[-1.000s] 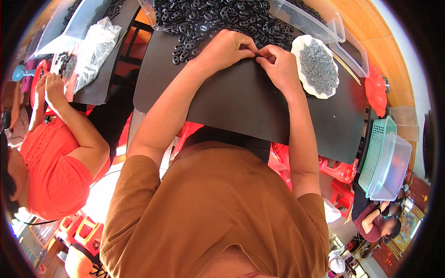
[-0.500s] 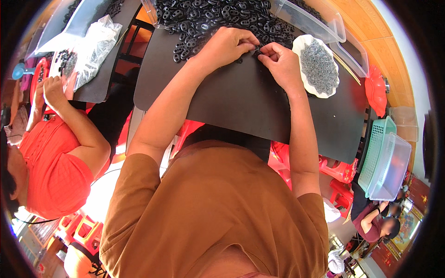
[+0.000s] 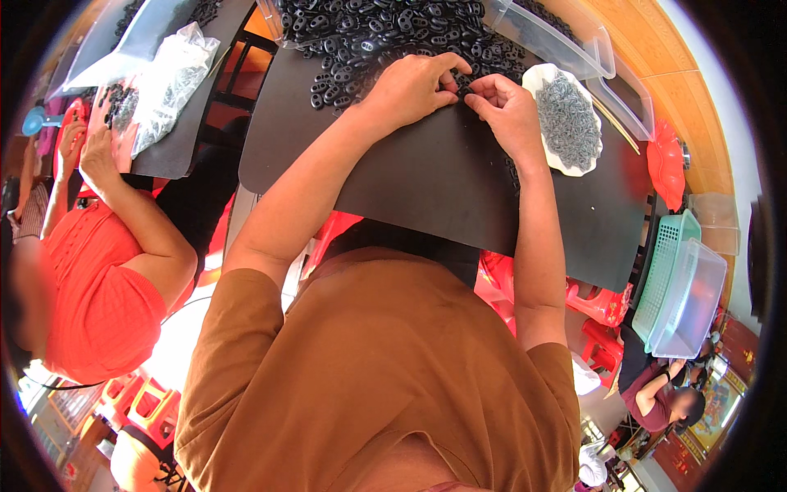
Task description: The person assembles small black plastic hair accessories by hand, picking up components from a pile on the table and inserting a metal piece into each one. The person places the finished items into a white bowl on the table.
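Observation:
A heap of small black oval plastic pieces with two holes [image 3: 385, 33] covers the far part of the dark table [image 3: 410, 180]. My left hand [image 3: 414, 92] is at the heap's near edge, index finger stretched forward and the other fingers curled toward the thumb. Close to its right, my right hand [image 3: 510, 115] pinches with thumb and index finger. A small black plastic piece [image 3: 465, 84] shows between the fingertips of both hands, partly hidden. Beside my right hand stands a white scalloped dish [image 3: 537, 78] filled with many small grey pieces.
Clear plastic bins [image 3: 594, 53] stand behind the heap. At right are a red scalloped dish [image 3: 666, 164], a green basket [image 3: 664, 262] and a clear tub [image 3: 693, 299]. A person in red [image 3: 106, 287] works at the left table beside a plastic bag [image 3: 172, 90].
Both my hands have shifted slightly to the right. My left index finger has stretched out from its pinch. The person at left has lowered one hand toward their table.

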Tool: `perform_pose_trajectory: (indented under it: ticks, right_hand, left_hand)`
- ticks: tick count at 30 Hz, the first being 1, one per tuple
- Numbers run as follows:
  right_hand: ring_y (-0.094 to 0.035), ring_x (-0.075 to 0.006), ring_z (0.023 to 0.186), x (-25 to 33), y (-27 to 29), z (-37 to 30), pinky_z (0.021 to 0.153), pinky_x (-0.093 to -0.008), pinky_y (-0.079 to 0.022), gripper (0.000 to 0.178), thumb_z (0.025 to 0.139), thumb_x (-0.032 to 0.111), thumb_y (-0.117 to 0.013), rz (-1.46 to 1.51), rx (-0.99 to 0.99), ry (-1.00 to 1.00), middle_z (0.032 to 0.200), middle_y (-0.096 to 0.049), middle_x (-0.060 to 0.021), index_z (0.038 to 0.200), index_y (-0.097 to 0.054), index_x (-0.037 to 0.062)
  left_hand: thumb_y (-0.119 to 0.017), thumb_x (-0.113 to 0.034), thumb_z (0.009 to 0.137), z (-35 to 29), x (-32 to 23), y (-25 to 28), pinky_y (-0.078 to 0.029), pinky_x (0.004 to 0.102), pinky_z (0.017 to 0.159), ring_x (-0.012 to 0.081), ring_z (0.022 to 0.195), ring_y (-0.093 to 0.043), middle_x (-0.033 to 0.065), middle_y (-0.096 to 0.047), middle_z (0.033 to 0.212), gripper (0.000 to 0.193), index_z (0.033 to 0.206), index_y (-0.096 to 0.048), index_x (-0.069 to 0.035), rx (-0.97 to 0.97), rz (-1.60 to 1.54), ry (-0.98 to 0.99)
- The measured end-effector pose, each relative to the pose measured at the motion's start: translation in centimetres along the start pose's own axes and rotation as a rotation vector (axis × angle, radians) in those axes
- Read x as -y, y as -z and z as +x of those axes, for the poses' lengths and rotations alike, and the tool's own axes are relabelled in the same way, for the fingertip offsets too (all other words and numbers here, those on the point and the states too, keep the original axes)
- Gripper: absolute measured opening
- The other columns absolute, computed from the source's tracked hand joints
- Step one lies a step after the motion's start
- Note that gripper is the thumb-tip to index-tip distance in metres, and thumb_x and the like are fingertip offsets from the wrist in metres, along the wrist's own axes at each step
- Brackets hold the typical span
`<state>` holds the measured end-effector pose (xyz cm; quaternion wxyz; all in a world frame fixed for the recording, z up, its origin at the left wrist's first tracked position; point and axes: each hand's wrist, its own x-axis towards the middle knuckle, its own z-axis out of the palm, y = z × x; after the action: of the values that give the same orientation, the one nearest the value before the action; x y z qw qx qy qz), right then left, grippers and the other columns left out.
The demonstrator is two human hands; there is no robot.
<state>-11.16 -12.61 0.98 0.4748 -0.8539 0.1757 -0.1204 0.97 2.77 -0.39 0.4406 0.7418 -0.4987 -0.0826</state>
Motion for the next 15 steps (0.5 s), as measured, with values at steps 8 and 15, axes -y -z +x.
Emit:
perform_pose_trajectory:
  ticks: [8,15]
  right_hand:
    - [-0.06,-0.0068,0.07,0.2,0.31,0.0,0.065,-0.0226,-0.05,0.014,0.082,0.007,-0.072,0.121,0.024,0.003,0.08,-0.068,-0.0015,0.094,-0.068,0.002]
    - [-0.06,-0.0068,0.069,0.01,0.39,0.03,0.063,-0.0226,-0.049,0.013,0.083,0.007,-0.071,0.122,0.052,0.007,0.079,-0.067,-0.0012,0.095,-0.068,0.0019]
  left_hand:
    - [-0.073,-0.009,0.079,0.05,-0.48,0.24,-0.053,0.0292,0.067,0.0146,0.072,-0.068,0.0055,-0.072,0.082,0.036,0.114,-0.064,-0.007,0.005,-0.149,0.071]
    - [-0.072,-0.008,0.079,0.04,-0.46,0.13,-0.053,0.028,0.067,0.0134,0.071,-0.067,0.004,-0.072,0.08,0.033,0.111,-0.065,-0.007,-0.012,-0.148,0.06]
